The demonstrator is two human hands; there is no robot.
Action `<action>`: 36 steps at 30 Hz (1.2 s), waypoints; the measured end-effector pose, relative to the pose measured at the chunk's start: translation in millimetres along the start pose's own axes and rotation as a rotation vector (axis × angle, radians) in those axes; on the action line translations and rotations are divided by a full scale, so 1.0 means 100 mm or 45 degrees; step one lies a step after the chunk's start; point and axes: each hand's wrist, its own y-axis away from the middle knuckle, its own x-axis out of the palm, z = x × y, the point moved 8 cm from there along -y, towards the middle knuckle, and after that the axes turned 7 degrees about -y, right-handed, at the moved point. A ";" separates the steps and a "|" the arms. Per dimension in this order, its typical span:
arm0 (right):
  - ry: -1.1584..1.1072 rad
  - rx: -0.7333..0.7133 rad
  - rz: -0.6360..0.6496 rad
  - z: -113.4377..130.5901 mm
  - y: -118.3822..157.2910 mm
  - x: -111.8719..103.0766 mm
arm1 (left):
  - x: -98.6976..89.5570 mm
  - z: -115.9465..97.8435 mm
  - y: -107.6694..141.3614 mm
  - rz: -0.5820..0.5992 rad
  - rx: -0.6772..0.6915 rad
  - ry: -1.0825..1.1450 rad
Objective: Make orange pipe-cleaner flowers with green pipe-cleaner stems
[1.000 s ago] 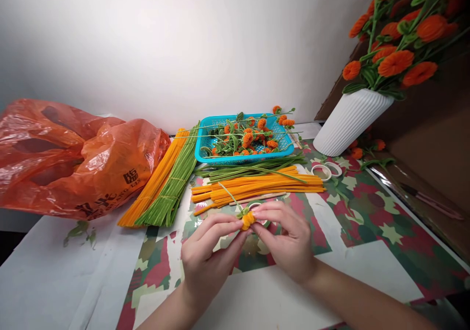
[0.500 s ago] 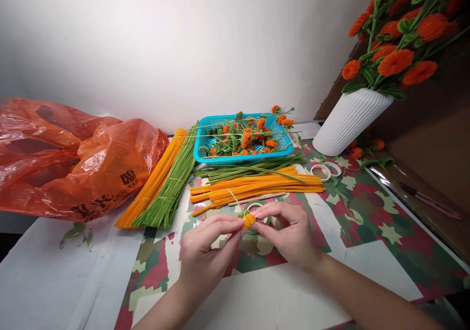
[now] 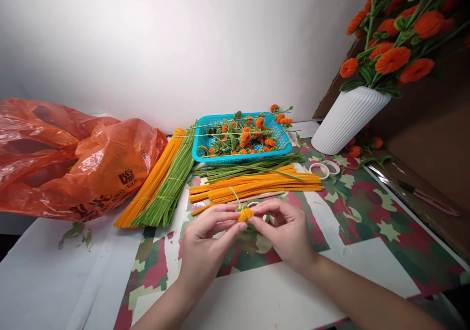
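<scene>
A small yellow-orange flower point(image 3: 245, 215) with a thin green stem pointing up and away sits between my two hands, above the patterned table cover. My left hand point(image 3: 211, 234) pinches it from the left, thumb and fingertips at its side. From the right, my right hand point(image 3: 284, 227) grips it between thumb and index finger. Just beyond my fingers lie loose orange fuzzy stems point(image 3: 257, 185) and green fuzzy stems point(image 3: 253, 167). Part of a ring-shaped roll is hidden behind my right fingers.
A blue basket point(image 3: 240, 159) of orange flowers stands behind the stems. Orange and green bundles point(image 3: 161, 198) lie left, beside a red plastic bag point(image 3: 99, 163). At right are tape rolls point(image 3: 319, 171), a white vase point(image 3: 347, 122) of flowers and a pink-handled tool point(image 3: 436, 203).
The flower has turned between my fingers and shifted slightly left, showing more of its petals. My left thumb has moved lower along it. The whole view has shifted a little.
</scene>
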 end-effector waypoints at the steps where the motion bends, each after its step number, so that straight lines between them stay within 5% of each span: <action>1: -0.011 -0.002 0.005 0.01 0.00 0.00 | 0.01 0.01 0.00 0.018 -0.018 0.040; 8: -0.192 0.137 0.081 -0.05 -0.02 0.03 | -0.01 0.01 0.00 0.078 -0.018 0.067; 17: -0.330 0.385 0.139 -0.23 -0.08 0.05 | 0.04 0.20 0.00 0.103 -0.269 0.185; 27: -0.531 0.747 0.114 -0.46 -0.04 0.05 | 0.25 0.49 0.10 0.192 -0.825 0.599; 30: -0.450 0.591 0.045 -0.39 -0.09 -0.01 | 0.23 0.50 0.10 0.104 -0.844 0.608; 36: -0.018 -0.068 0.016 0.10 -0.10 -0.07 | 0.12 0.39 0.09 -0.049 -0.611 0.480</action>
